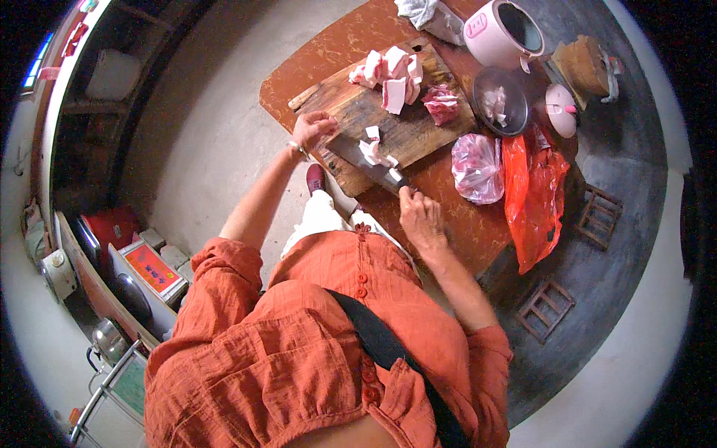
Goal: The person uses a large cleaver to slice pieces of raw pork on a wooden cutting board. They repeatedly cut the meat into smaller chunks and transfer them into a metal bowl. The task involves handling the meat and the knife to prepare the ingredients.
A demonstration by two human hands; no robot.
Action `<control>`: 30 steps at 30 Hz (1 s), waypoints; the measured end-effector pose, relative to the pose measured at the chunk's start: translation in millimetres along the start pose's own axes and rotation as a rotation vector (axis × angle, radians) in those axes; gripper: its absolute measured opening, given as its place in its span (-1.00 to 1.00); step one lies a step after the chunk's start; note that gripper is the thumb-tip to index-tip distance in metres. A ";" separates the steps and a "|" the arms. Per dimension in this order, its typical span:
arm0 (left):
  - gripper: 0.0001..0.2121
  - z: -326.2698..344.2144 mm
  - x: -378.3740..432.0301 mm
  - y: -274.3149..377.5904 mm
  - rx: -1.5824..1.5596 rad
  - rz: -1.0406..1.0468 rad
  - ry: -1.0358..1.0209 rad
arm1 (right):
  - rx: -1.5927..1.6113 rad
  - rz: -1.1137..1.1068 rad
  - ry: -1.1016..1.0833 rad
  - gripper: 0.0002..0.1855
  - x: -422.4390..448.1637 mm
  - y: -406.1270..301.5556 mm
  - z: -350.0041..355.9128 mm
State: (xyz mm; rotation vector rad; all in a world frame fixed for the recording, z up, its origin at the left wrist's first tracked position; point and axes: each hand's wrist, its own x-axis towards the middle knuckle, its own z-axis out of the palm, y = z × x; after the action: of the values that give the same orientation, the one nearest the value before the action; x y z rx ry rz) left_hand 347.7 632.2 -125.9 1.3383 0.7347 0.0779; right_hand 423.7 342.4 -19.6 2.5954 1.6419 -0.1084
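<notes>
My right hand point(421, 215) grips the dark handle of a kitchen knife point(348, 152), its broad blade lying flat over the near part of a wooden cutting board point(330, 101). Several small white pieces of fat point(369, 151) rest on or against the blade. At the board's left edge, by the far end of the blade, is my left hand point(315, 131) with its fingers curled; whether it touches the blade or holds anything is unclear. Farther back on the board sit a pile of pale, thick-cut pork pieces point(395, 70) and a smaller stack of redder meat slices point(441, 105).
On the brown table point(448, 224), right of the board, are a dark see-through bowl point(516, 115) with pale scraps, a clear bag of meat point(477, 168) and a red plastic bag point(529, 196). A pink rice cooker point(493, 33) stands behind, its apparent lid point(560, 111) apart from it.
</notes>
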 end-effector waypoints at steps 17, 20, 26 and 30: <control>-0.79 86.9 3.9 58.5 0.975 0.724 -0.579 | -0.138 -0.297 0.123 -0.91 21.6 52.4 -18.5; -0.81 106.1 -0.9 59.1 0.777 0.849 -0.688 | -0.193 -0.351 0.147 -0.92 27.2 48.6 -20.7; -0.84 117.4 -2.1 52.0 0.774 0.874 -0.756 | -0.169 -0.406 0.145 -0.94 34.5 53.2 -24.2; -0.84 113.8 9.6 33.0 0.777 0.845 -0.773 | -0.130 -0.424 0.131 -0.93 29.8 59.8 -26.2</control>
State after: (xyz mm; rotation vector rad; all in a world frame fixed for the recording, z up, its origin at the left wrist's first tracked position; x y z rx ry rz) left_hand 426.3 548.3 -95.4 2.1506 -0.5570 -0.0668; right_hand 491.2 346.1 4.8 2.1659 2.1427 0.1459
